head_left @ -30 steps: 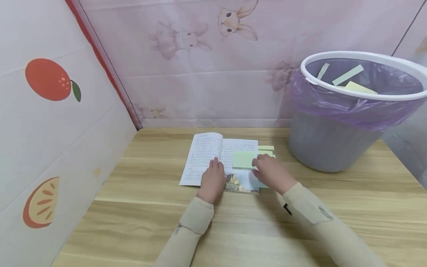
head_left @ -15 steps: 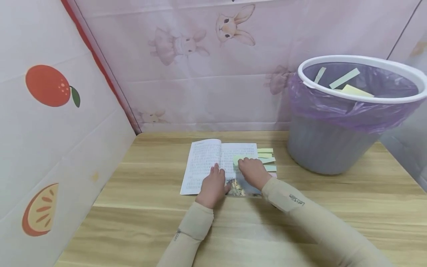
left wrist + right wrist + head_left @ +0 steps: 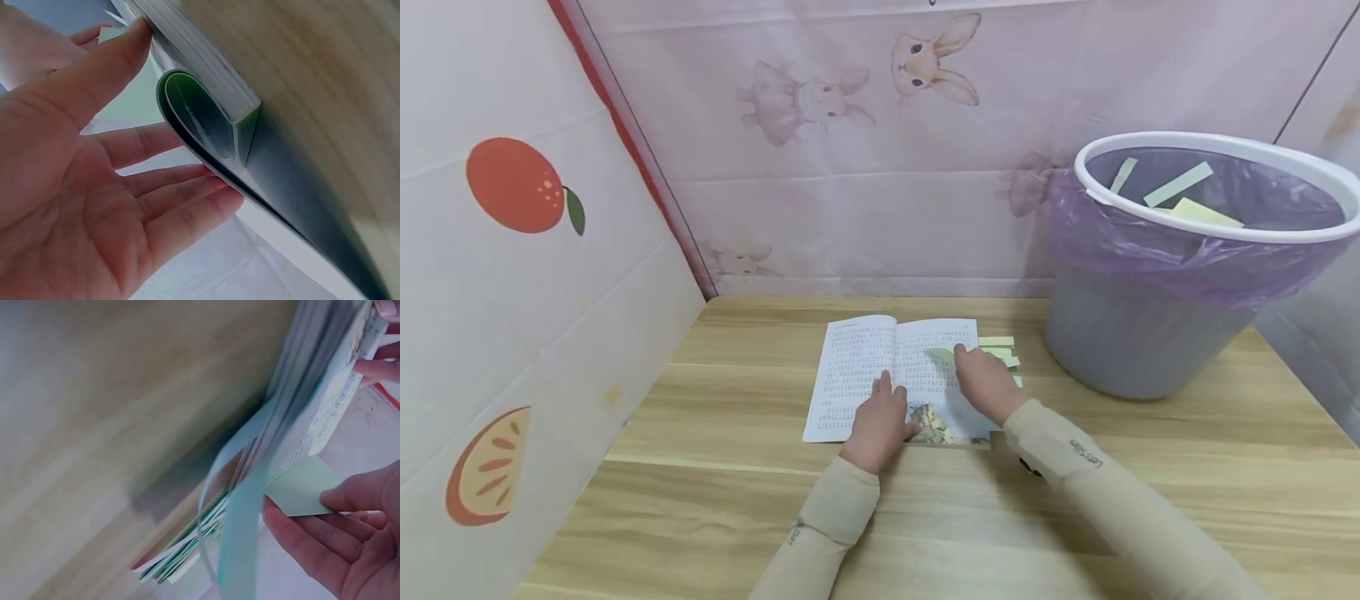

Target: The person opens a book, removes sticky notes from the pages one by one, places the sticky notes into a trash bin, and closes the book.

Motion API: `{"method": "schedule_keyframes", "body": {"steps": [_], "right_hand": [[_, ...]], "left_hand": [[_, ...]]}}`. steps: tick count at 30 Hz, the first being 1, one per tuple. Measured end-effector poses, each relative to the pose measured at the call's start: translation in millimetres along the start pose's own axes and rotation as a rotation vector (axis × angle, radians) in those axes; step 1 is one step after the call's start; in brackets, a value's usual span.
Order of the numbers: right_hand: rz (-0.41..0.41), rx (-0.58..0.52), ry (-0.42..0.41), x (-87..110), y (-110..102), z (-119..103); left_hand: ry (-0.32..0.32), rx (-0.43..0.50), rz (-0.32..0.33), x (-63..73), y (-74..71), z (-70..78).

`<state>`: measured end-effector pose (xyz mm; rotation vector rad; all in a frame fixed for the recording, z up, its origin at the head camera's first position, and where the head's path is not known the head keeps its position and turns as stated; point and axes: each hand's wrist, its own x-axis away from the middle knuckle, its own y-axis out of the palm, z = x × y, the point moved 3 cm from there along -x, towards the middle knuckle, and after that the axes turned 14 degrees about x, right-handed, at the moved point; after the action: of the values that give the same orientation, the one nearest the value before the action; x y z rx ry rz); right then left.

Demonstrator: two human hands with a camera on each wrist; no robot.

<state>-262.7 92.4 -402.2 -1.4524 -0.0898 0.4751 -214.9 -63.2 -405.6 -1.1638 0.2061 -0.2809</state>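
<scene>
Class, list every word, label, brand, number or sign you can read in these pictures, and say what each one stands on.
"LetsSlim", slightly blurred: on the right sleeve.
Left sleeve: small lettering, too blurred to read.
Open book: rows of print on both pages, too small to read.
Green note: no writing visible.
Bin: no lettering visible.

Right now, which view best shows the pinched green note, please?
The right wrist: the green note shows large, pinched by the right hand. The head view shows it small, partly hidden; the left wrist, apparently, partly behind the left hand.
</scene>
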Motion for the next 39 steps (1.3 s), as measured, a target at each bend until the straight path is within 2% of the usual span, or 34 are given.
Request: {"method": "schedule_keyframes", "body": {"steps": [9,18,20,23,27,30,32,34,37,39], "right_hand": [[-0.003,-0.039,0.16,1.8,-8.4,17.8],[0.034,-0.13,0.252,5.7,-17.4,36.9],[0.068,-0.142,0.255,7.7,-21.6,41.4],[0.161,-0.151,0.263,11.9,-31.1,49.5],[0.285,-0.224,0.285,20.0,-54.2,61.2],[0.431,-0.262,0.254,30.9,-85.6,68.7],[0.594,-0.244,0.199,42.6,-112.9,73.0],[0.799,-0.188,0.172,56.6,-141.5,78.1],[1.103,-0.095,0.214,76.5,-179.5,90.0],[1.251,-0.06,0.284,84.0,-199.5,101.7]], "left_hand": [[0.023,-0.001,0.015,-2.8,-1.0,6.2],[0.009,0.029,0.0,-5.7,3.9,9.0],[0.005,0.031,-0.004,-5.6,4.8,9.8],[0.001,0.033,-0.011,-5.8,6.3,10.5],[0.004,0.032,-0.012,-6.4,8.2,10.0],[0.005,0.045,-0.006,-5.0,8.3,9.2],[0.003,0.052,-0.002,-3.2,8.2,8.5],[0.002,0.053,0.008,-1.9,8.0,7.2],[0.002,0.045,0.025,-1.2,6.2,5.9],[0.004,0.041,0.034,-2.0,4.5,5.6]]}}
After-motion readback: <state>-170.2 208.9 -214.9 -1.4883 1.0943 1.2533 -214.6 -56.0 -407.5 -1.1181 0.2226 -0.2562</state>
